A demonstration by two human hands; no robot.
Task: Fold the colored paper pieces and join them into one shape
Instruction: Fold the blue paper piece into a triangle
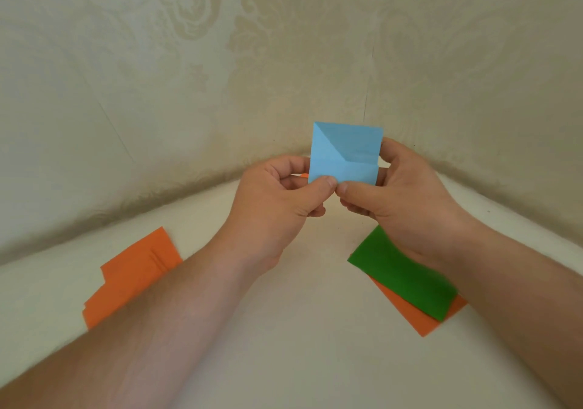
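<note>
A light blue folded paper piece (344,151) is held upright above the white table, showing a diagonal crease and a folded flap. My left hand (277,200) pinches its lower edge between thumb and fingers. My right hand (400,194) pinches the same edge from the right, its fingers reaching behind the paper's right side. A small orange tip (304,175) shows just left of the blue paper, behind my left fingers. A stack of orange paper (132,276) lies at the left. A green sheet (403,279) lies over an orange sheet (419,317) at the right.
The white table (299,329) curves away to a wall covered in cream patterned wallpaper (220,61). My forearms stretch over the table's front half, partly covering the papers on both sides.
</note>
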